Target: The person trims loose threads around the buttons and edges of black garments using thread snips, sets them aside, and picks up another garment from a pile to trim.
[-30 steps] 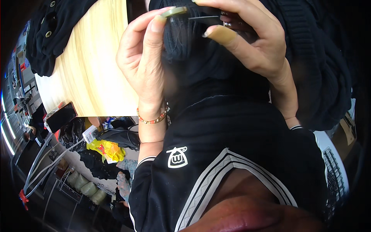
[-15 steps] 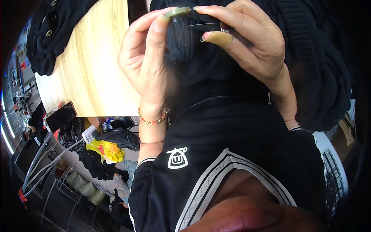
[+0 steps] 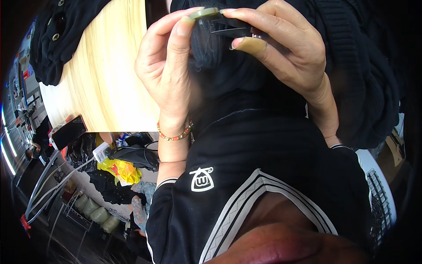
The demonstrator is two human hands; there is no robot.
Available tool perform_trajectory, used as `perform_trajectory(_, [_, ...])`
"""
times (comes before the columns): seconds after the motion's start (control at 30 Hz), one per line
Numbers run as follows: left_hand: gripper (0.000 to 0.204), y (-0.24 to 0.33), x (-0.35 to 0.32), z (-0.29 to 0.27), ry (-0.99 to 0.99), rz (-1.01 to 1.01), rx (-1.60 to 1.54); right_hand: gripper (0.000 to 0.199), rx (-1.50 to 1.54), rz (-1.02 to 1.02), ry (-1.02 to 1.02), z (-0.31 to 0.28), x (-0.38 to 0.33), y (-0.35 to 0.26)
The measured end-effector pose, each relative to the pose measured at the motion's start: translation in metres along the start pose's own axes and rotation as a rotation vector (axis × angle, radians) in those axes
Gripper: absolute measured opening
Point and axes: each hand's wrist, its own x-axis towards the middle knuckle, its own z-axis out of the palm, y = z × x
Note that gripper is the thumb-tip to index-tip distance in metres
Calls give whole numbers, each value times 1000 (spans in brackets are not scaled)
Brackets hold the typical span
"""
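Observation:
Between the thumb and fingers of my left hand (image 3: 165,66) is a flat, rounded pale green piece (image 3: 205,12), seen nearly edge-on. My right hand (image 3: 292,46) is on the other side, its index fingertip close to or touching the piece's right end. Below that index finger, a pair of small dark-bladed snips (image 3: 231,30) points left, with a shiny pivot, partly hidden in the right hand. A tan cover (image 3: 252,45) wraps the right thumb. Black knit fabric (image 3: 211,48) lies beneath both hands.
A pale wood-grain table (image 3: 110,66) stands at left, with a dark buttoned garment (image 3: 57,39) on its far end and a phone (image 3: 69,133) at its near edge. Below are white cables with a plug (image 3: 101,152) and a yellow bag (image 3: 121,170). A white crate (image 3: 380,193) is at right.
Both hands and the green piece have shifted very slightly right. The snips' blade now looks thinner, turned more edge-on. The grips look the same.

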Motion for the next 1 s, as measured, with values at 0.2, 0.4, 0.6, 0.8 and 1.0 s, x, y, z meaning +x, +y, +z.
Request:
perform_trajectory(0.2, [21, -1, 0, 1, -11, 20, 11, 40, -5, -1, 9, 1, 0, 2])
perform_trajectory(0.4, [18, -1, 0, 1, -34, 5, -11, 40, -6, 0, 30, 1, -2, 5])
perform_trajectory(0.6, [17, 0, -1, 2, -18, -4, -23, 39, -42, -7, 15, 0, 0, 2])
perform_trajectory(0.8, [17, 1, -1, 4, 0, -24, -46, 39, -65, -32, 29, -1, 1, 1])
perform_trajectory(1.0, [18, -2, -1, 0, -16, -10, -32, 38, -159, -87, 52, -1, 3, 3])
